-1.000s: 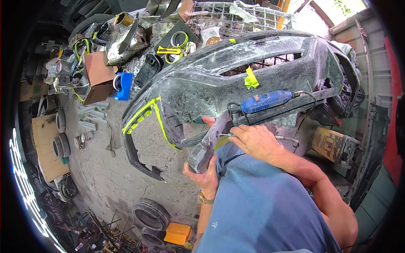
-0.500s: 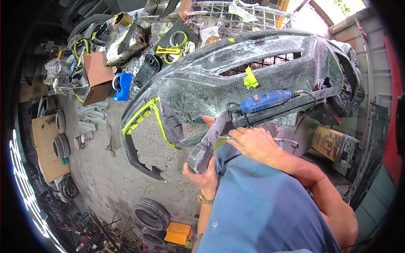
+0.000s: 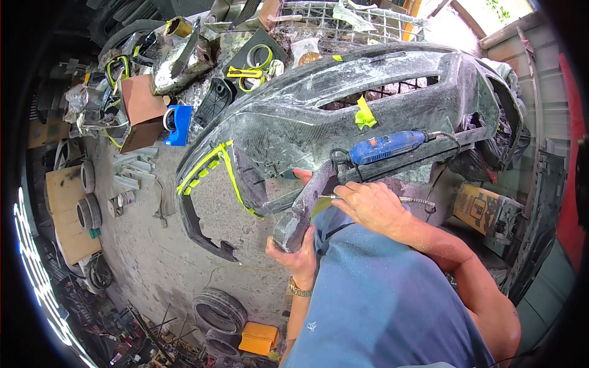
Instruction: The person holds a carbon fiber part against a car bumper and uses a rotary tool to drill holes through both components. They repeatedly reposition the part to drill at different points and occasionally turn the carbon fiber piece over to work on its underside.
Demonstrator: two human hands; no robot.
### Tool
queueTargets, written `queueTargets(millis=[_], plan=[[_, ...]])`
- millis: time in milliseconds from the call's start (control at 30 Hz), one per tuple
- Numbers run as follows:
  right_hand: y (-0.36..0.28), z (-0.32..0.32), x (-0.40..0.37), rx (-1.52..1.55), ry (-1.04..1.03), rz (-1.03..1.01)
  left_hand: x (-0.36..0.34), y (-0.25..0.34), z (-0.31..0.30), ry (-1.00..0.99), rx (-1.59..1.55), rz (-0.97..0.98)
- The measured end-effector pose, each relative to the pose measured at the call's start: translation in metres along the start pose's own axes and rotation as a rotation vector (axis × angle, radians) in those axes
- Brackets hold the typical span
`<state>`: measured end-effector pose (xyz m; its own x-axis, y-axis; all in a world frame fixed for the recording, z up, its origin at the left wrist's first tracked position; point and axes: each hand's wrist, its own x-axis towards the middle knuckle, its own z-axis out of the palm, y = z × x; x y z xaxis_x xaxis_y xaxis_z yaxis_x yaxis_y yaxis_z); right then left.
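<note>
While the left hand (image 3: 299, 256) cups the lower end of the bumper's grey edge strip (image 3: 305, 211) from beneath, fingers wrapped tight around it, the right hand (image 3: 368, 207) pinches a slim metal handpiece (image 3: 329, 197) like a pen, with its tip laid against the edge of that strip. I'd judge the step in hand to be grinding or trimming along this edge. The next move, as I read it, calls for a firm brace from the left hand and a light, even draw of the tip along the strip. The handpiece lies nearly level with its tip pointing to the person's left, and its flexible shaft (image 3: 418, 200) trails off to the right. The blue rotary tool (image 3: 386, 147) rests on the bumper (image 3: 288, 122) just above the hands. Its long axis runs left to right, rising slightly toward the right, where the shaft joins its nose. The strip itself slants from upper right down to lower left.
</note>
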<state>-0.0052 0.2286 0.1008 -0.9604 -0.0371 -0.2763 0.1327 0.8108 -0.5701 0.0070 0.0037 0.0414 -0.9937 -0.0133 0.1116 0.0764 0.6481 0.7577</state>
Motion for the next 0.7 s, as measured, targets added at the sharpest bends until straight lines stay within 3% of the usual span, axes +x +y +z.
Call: queueTargets(millis=[133, 700], plan=[[-0.0015, 0.0018, 0.0001, 0.021, 0.014, -0.018, 0.0035, 0.0043, 0.0002, 0.015, -0.051, 0.056], [-0.0036, 0.0009, -0.0025, 0.03, -0.006, -0.006, 0.0023, 0.0015, 0.0015, -0.001, -0.083, -0.029]])
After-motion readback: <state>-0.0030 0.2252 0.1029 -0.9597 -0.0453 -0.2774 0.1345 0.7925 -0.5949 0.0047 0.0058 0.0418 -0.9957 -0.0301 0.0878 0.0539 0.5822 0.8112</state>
